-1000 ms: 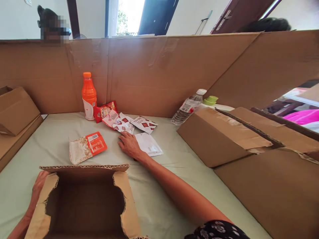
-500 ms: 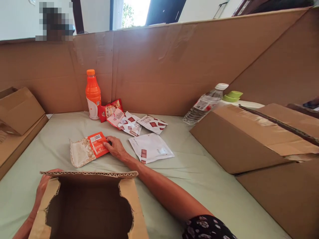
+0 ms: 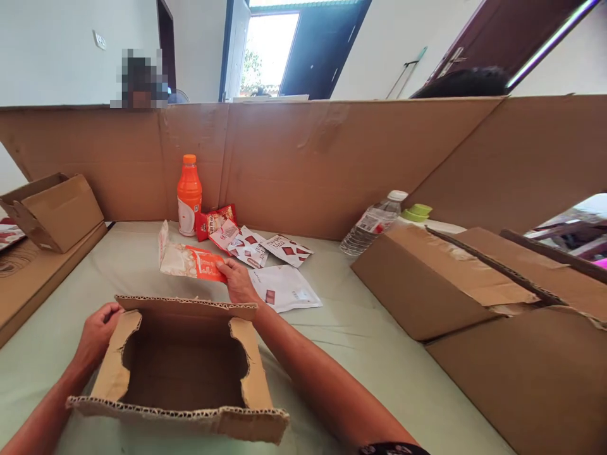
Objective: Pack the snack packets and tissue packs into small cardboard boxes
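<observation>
My right hand (image 3: 238, 281) pinches the right end of an orange and white food packet (image 3: 190, 260), which is lifted off the cloth with its far left end bent upward. My left hand (image 3: 98, 333) is closed at the far left corner of an open cardboard box (image 3: 256, 373) and grips its edge. The box stands close in front of me with its flaps folded out, and no item shows inside. Just beyond my right hand lies a flat white pouch (image 3: 284, 287). Past it are two white pouches with dark red squares, one a patterned pouch (image 3: 289, 248).
An orange drink bottle (image 3: 189, 196) stands at the back beside a red snack bag (image 3: 215, 221). A clear water bottle (image 3: 372, 224) leans against a large cardboard box (image 3: 427, 278) on the right. Another box (image 3: 66, 212) sits at left. A cardboard wall (image 3: 303, 170) runs behind.
My right hand has raised the orange and white packet from the cloth, tilting it. The view has tipped up, and more of the near box and my left hand now shows.
</observation>
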